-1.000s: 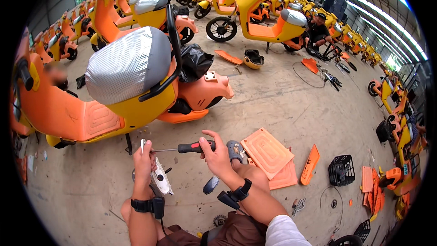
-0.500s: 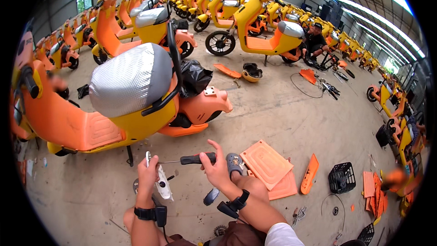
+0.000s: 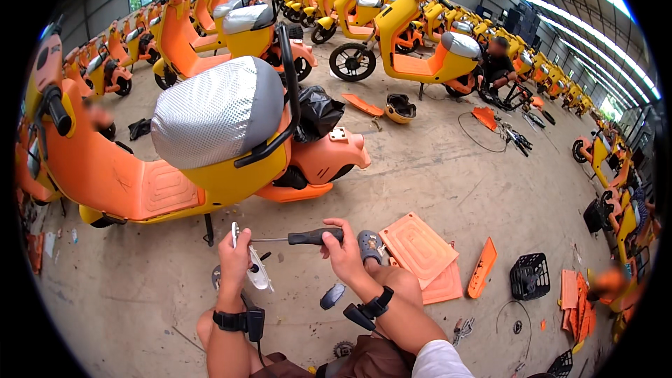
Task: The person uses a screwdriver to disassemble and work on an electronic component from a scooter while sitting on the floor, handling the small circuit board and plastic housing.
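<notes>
My left hand (image 3: 236,257) is closed around a white, elongated plastic part (image 3: 260,274), whose upper end shows above the fingers. In my right hand (image 3: 343,246) is a screwdriver (image 3: 306,237) with a dark handle, lying almost level. Its metal shaft runs left toward my left hand and the upper end of the white part. Whether the tip touches the part or sits in a screw is too small to tell. Just left of centre, the orange and yellow scooter (image 3: 231,182) with a silver seat cover stands beyond my hands.
Orange panels (image 3: 420,248), a narrow orange strip (image 3: 482,268) and a black basket (image 3: 530,276) lie on the floor to the right. A helmet (image 3: 400,109) rests farther off. Rows of scooters (image 3: 406,63) fill the back, where another person (image 3: 495,66) crouches beside a frame.
My right index finger, raised before, now bends down toward the screwdriver handle. The white part has tilted slightly in my left hand. The whole view has shifted a little.
</notes>
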The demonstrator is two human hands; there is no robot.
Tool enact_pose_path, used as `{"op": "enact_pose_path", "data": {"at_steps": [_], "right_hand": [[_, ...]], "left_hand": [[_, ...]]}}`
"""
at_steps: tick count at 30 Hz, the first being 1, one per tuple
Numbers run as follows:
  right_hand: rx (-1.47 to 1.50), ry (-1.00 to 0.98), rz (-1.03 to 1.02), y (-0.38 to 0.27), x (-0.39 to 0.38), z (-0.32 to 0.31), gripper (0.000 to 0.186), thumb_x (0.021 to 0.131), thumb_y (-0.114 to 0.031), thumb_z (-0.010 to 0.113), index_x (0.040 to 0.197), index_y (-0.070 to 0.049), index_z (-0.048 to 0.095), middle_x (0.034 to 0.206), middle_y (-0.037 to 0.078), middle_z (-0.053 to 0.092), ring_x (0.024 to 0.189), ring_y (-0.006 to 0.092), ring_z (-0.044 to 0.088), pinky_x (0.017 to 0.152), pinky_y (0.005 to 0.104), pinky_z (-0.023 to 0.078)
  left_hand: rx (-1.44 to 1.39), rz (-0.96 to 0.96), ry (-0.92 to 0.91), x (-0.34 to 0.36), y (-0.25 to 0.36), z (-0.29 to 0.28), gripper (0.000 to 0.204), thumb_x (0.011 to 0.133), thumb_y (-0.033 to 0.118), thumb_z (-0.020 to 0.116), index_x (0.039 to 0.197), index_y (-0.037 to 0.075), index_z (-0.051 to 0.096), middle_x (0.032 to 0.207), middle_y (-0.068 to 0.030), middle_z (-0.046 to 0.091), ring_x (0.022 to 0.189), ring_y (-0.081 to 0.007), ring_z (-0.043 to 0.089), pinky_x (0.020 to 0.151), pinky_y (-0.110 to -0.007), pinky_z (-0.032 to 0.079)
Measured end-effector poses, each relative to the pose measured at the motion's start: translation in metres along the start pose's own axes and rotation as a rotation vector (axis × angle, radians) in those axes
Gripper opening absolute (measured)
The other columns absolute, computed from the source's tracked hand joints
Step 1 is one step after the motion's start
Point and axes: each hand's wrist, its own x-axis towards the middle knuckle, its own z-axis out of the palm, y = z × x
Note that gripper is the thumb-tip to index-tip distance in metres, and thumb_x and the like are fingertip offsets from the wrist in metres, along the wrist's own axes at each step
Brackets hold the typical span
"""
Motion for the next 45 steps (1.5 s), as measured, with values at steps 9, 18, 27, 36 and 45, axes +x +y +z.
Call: {"op": "enact_pose_path", "data": {"at_steps": [9,18,27,36,45], "right_hand": [[-0.157,-0.076,-0.045,-0.006,-0.001,0.007,0.041,0.092,-0.025,0.064,0.125,-0.005,0.05,0.077,0.003,0.06,0.065,0.0088,0.055,0.061,0.0238,0.046],[-0.169,-0.044,-0.18,0.001,-0.002,0.006,0.039,0.092,-0.027,0.064,0.122,-0.005,0.051,0.073,0.001,0.058,0.064,0.0078,0.053,0.059,0.0235,0.045],[-0.071,-0.115,0.183,-0.01,-0.004,0.001,0.034,0.094,-0.026,0.063,0.119,-0.006,0.052,0.07,0.0,0.058,0.063,0.007,0.053,0.055,0.0227,0.041],[-0.109,-0.063,-0.113,0.006,-0.007,0.001,0.036,0.091,-0.023,0.066,0.12,-0.005,0.052,0.095,0.007,0.058,0.082,0.0116,0.056,0.073,0.0257,0.046],[-0.06,-0.013,0.077,-0.009,-0.007,-0.004,0.038,0.096,-0.029,0.06,0.123,-0.004,0.05,0.08,0.004,0.063,0.059,0.0068,0.051,0.054,0.0244,0.042]], "left_hand": [[0.008,-0.026,0.042,-0.002,0.007,-0.01,0.033,0.092,0.031,0.063,0.074,0.008,0.048,0.05,0.004,0.038,0.038,-0.0055,0.033,0.036,-0.023,0.026],[-0.02,-0.028,0.016,0.0,0.004,-0.011,0.032,0.093,0.029,0.061,0.073,0.009,0.048,0.049,0.0039,0.038,0.037,-0.0057,0.032,0.036,-0.023,0.025],[-0.006,-0.006,0.044,-0.004,-0.001,-0.007,0.03,0.094,0.027,0.061,0.074,0.009,0.049,0.053,0.005,0.042,0.04,-0.0049,0.036,0.038,-0.023,0.03],[-0.037,0.007,0.022,-0.004,0.0,-0.007,0.03,0.094,0.025,0.059,0.073,0.007,0.049,0.051,0.0052,0.039,0.039,-0.0046,0.035,0.036,-0.024,0.027],[0.059,0.073,0.004,-0.005,-0.009,0.0,0.029,0.094,0.026,0.058,0.074,0.008,0.048,0.051,0.0033,0.038,0.039,-0.006,0.033,0.036,-0.023,0.026]]}}
